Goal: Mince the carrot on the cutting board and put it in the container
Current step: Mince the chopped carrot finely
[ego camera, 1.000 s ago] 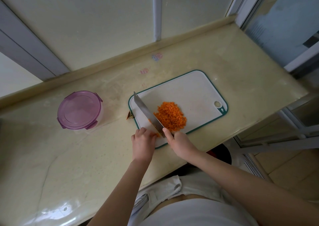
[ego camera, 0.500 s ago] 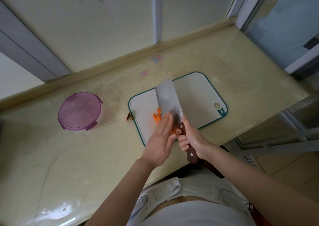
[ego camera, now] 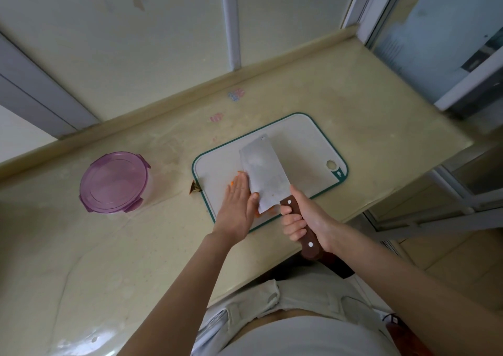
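Beige counter (ego camera: 136, 247), lidded purple container (ego camera: 114, 181), right grip (ego camera: 304, 219) clamped on cleaver (ego camera: 265, 170), left grip (ego camera: 236, 206) flat against carrot (ego camera: 232, 183).

Soft daylight, glare on the countertop (ego camera: 81, 339) – wide-angle bending at edges, mostly sharp

Cleaver (ego camera: 264, 173) now flat over the carrot (ego camera: 232, 183) — left hand (ego camera: 239, 206) flush alongside

No text is legible. Faint print on the cleaver (ego camera: 262, 173) and coloured marks (ego camera: 236, 94) on the countertop (ego camera: 353, 105) blur beyond reading.
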{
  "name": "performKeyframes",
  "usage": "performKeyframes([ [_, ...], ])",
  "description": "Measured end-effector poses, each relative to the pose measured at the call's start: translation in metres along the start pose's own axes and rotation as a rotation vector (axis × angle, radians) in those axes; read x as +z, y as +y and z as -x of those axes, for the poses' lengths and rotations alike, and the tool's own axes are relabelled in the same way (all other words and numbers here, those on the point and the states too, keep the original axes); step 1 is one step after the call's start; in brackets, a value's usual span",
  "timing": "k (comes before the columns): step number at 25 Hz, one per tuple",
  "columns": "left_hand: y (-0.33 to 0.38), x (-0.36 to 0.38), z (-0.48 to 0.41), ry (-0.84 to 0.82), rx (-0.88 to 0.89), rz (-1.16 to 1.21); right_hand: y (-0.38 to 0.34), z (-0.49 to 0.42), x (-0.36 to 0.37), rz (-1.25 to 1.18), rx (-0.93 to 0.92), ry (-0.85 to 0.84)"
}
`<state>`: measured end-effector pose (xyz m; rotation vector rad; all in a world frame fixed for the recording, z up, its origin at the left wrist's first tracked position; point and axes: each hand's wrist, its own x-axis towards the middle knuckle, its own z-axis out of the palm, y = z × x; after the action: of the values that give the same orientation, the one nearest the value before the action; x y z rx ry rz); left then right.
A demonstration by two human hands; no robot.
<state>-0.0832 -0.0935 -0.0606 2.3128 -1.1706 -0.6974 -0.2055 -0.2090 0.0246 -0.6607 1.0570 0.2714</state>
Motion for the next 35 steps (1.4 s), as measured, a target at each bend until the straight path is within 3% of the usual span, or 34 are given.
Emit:
performKeyframes([
  [2, -0.002, -0.005, 0.001, 0.069, -0.144, 0.034, -0.001, 0.002, -0.002, 0.077, -0.024, 0.016],
  [3, 0.000, -0.008, 0.005, 0.138, -0.118, 0.056, -0.003, 0.003, -0.003, 0.114, -0.037, 0.027],
  [5, 0.014, -0.015, 0.013, 0.205, 0.089, 0.055, -0.005, 0.002, 0.000, 0.129, -0.055, 0.042],
  [7, 0.032, -0.015, 0.019, 0.143, 0.297, -0.010, -0.007, 0.002, 0.003, 0.107, -0.079, 0.045],
  [9, 0.041, -0.011, 0.022, 0.068, 0.372, -0.108, -0.008, 0.002, 0.006, 0.091, -0.089, 0.049],
  [15, 0.025, -0.001, 0.011, 0.059, 0.211, -0.137, -0.009, 0.005, 0.001, 0.095, -0.061, 0.029],
  [19, 0.012, -0.005, 0.001, 0.051, -0.056, -0.187, -0.009, 0.011, -0.009, 0.138, -0.071, 0.038],
  [21, 0.008, -0.012, 0.001, 0.102, -0.123, -0.092, -0.011, 0.011, -0.012, 0.260, -0.108, 0.082],
  [24, 0.019, -0.028, 0.005, 0.333, -0.111, 0.184, -0.013, 0.008, -0.019, 0.537, -0.271, 0.187],
  [27, 0.042, -0.049, 0.011, 0.640, 0.069, 0.201, -0.014, 0.006, -0.029, 1.002, -0.570, 0.289],
  [29, 0.052, -0.059, 0.015, 0.708, 0.218, 0.158, -0.017, 0.007, -0.035, 1.275, -0.682, 0.358],
  [31, 0.058, -0.062, 0.019, 0.567, 0.327, 0.129, -0.020, 0.009, -0.035, 1.473, -0.755, 0.403],
  [35, 0.052, -0.043, 0.022, 0.009, 0.499, -0.096, -0.015, 0.002, -0.033, 1.684, -0.889, 0.464],
])
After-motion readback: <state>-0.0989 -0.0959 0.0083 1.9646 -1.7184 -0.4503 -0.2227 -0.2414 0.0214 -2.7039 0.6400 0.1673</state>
